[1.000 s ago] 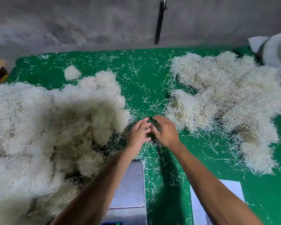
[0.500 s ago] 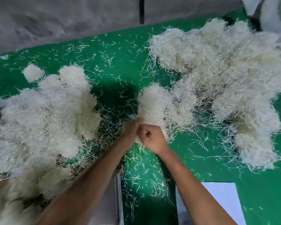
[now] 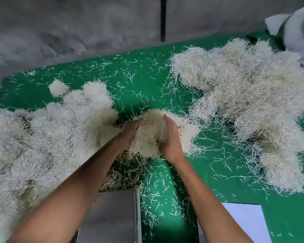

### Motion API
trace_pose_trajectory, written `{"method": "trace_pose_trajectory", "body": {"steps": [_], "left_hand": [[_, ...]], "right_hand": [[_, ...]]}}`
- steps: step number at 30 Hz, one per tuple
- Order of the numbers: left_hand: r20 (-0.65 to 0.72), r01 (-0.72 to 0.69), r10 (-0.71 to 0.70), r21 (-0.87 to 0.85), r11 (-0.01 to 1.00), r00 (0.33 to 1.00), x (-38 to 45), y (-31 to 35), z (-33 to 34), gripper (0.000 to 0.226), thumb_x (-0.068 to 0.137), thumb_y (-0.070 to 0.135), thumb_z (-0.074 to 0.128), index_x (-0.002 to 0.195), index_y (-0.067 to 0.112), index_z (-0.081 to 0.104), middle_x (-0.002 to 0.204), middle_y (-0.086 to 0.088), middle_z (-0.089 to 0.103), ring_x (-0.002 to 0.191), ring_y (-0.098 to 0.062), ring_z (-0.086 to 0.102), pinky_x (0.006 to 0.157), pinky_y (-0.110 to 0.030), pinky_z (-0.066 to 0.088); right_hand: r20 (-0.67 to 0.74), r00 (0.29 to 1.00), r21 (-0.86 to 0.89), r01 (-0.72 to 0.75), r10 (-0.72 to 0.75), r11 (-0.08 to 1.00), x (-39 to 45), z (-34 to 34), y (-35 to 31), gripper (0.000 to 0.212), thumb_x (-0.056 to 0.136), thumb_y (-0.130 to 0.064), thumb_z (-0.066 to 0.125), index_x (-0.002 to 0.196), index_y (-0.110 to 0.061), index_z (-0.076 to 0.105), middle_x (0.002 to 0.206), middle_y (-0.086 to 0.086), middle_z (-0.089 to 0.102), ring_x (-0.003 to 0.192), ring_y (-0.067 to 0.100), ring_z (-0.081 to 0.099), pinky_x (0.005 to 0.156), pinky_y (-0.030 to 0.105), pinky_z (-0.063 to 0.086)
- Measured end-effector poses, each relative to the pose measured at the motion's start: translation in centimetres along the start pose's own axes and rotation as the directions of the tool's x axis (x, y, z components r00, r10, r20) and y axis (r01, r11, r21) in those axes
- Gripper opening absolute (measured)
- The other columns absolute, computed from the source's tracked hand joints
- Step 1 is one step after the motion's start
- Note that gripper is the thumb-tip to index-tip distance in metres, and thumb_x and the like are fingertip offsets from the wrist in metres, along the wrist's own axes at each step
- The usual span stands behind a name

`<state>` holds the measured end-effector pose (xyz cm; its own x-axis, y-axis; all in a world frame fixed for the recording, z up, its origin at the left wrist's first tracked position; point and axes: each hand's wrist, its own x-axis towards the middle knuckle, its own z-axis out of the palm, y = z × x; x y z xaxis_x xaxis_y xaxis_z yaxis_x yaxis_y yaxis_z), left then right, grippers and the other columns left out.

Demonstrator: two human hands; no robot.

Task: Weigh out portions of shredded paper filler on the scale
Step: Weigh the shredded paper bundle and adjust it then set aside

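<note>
A rounded clump of cream shredded paper sits between my two hands above the green table. My left hand cups its left side with the fingers sunk into the strands. On the other side, my right hand wraps it, thumb up. The steel scale platform lies at the bottom centre below my left forearm, bare on top. A big heap of shredded paper fills the left; a second heap spreads on the right.
Loose strands litter the green surface between the heaps. A white sheet lies at the bottom right. A white sack sits at the far right corner. A grey wall with a black bar closes the back.
My hands, close together at the edge of the right heap before, have drawn apart and now hold a full clump pulled away from that heap toward the centre.
</note>
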<state>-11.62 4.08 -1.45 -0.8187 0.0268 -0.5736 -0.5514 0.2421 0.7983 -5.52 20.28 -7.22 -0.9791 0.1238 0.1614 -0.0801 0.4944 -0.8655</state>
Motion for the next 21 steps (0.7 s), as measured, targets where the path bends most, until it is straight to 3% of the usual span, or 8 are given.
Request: {"method": "trace_pose_trajectory", "body": {"steps": [2,6,8,11,13,15,17,21], "left_hand": [[0.206,-0.098,0.076,0.096,0.991,0.976,-0.8,2.2,-1.9,0.064,0.093,0.066,0.051,0.142,0.024,0.052,0.146,-0.013,0.053,0.131,-0.033,0.053,0.113,-0.06,0.033],[0.382,-0.205,0.025,0.44,0.874,0.924,-2.0,5.4,-5.4,0.077,0.08,0.077,0.058,0.142,0.032,0.053,0.151,-0.003,0.05,0.138,-0.027,0.046,0.119,-0.055,0.027],[0.409,-0.276,-0.016,0.644,0.713,0.913,-3.4,7.4,-6.4,0.062,0.074,0.077,0.067,0.125,0.042,0.063,0.137,0.007,0.062,0.127,-0.02,0.056,0.113,-0.044,0.036],[0.3,-0.349,0.18,0.806,0.478,0.937,-4.5,8.6,-8.5,0.054,0.079,0.068,0.068,0.103,0.02,0.072,0.084,0.006,0.066,0.082,-0.019,0.064,0.072,-0.037,0.058],[0.098,-0.278,0.313,0.745,0.607,0.945,-4.8,9.0,-9.1,0.057,0.088,0.051,0.071,0.115,0.002,0.058,0.093,-0.004,0.062,0.077,-0.016,0.061,0.059,-0.034,0.06],[-0.072,-0.226,0.351,0.641,0.733,0.934,-5.6,10.0,-8.5,0.065,0.09,0.032,0.071,0.141,0.003,0.043,0.115,-0.017,0.063,0.089,-0.022,0.068,0.062,-0.031,0.061],[-0.203,-0.223,0.379,0.533,0.816,0.903,-6.1,11.0,-7.9,0.062,0.092,0.018,0.067,0.145,0.002,0.04,0.117,-0.022,0.063,0.091,-0.026,0.068,0.07,-0.038,0.061],[-0.385,-0.2,0.331,0.342,0.918,0.862,-7.1,12.6,-6.9,0.057,0.096,0.014,0.064,0.146,0.003,0.039,0.082,-0.005,0.056,0.07,-0.018,0.06,0.058,-0.026,0.051]], "right_hand": [[0.159,0.986,-0.183,0.083,-0.054,0.98,1.4,0.2,-1.5,0.091,0.077,-0.013,0.085,0.155,-0.019,0.037,0.134,-0.004,0.061,0.117,0.002,0.052,0.108,0.016,0.034],[0.251,0.96,-0.752,0.114,0.123,0.649,5.5,-0.7,-5.6,0.036,0.091,-0.052,0.071,0.104,-0.019,0.066,0.076,-0.006,0.059,0.078,0.017,0.059,0.105,0.043,0.049],[0.268,0.957,-0.763,0.139,0.113,0.632,7.2,-2.3,-7.0,0.039,0.09,-0.051,0.072,0.107,-0.017,0.068,0.096,0.0,0.064,0.094,0.02,0.062,0.101,0.043,0.052],[0.37,0.928,-0.455,0.15,0.033,0.878,8.1,-4.0,-9.1,0.051,0.087,-0.025,0.074,0.134,-0.009,0.061,0.15,0.009,0.05,0.12,0.017,0.055,0.107,0.032,0.041],[0.429,0.9,-0.076,-0.043,0.072,0.996,7.1,-3.9,-11.0,0.065,0.09,-0.017,0.074,0.147,-0.006,0.048,0.143,0.01,0.056,0.082,0.004,0.06,0.074,0.024,0.054],[0.379,0.92,0.062,-0.13,0.097,0.99,5.4,-3.0,-12.9,0.051,0.094,-0.022,0.073,0.137,-0.011,0.048,0.107,0.009,0.066,0.053,0.001,0.046,0.045,0.018,0.04],[0.246,0.968,-0.088,-0.034,0.055,0.996,4.3,-2.1,-14.8,0.041,0.095,-0.031,0.073,0.119,-0.022,0.041,0.086,0.001,0.06,0.051,0.005,0.044,0.042,0.019,0.037],[0.112,0.994,-0.313,0.031,0.004,0.949,3.0,-1.8,-18.6,0.049,0.102,-0.042,0.06,0.133,-0.009,0.041,0.077,-0.003,0.059,0.055,0.011,0.052,0.044,0.023,0.042]]}}
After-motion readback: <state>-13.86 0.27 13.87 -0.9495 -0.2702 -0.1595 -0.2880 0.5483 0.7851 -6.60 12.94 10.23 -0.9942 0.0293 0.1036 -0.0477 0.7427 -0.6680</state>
